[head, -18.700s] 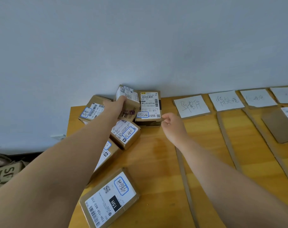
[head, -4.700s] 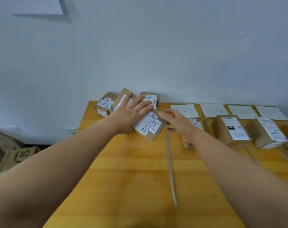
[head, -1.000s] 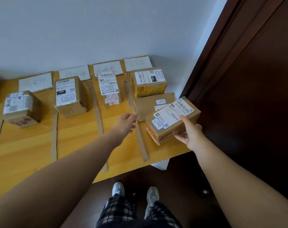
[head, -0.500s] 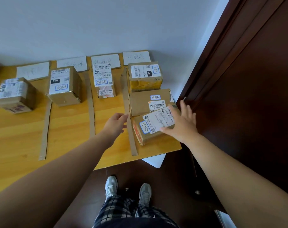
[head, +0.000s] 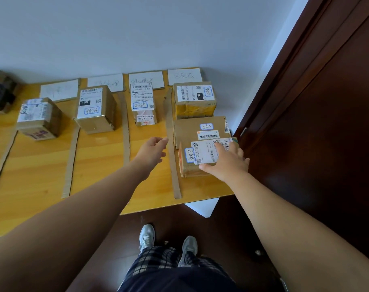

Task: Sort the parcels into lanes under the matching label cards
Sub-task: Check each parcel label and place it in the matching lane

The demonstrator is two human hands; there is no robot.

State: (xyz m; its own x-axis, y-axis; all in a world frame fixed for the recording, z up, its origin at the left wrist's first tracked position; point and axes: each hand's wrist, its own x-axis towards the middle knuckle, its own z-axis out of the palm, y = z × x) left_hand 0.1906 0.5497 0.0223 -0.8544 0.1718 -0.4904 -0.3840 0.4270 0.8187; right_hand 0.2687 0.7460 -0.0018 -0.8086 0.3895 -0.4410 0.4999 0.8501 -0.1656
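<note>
The table ends right of the far-right card. Third below that card lies a parcel, the right hand flat on it, fingers spread. The left hand hovers loosely open, lower left of the card. Pushed rightward, the parcel could drop off.

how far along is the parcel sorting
Done: five parcels sit in lanes, two of them in the rightmost lane. In hand: the right hand rests flat on a third parcel there; the left hand hovers open. Left: boxes at the far-left edge of view look unsorted.
</note>
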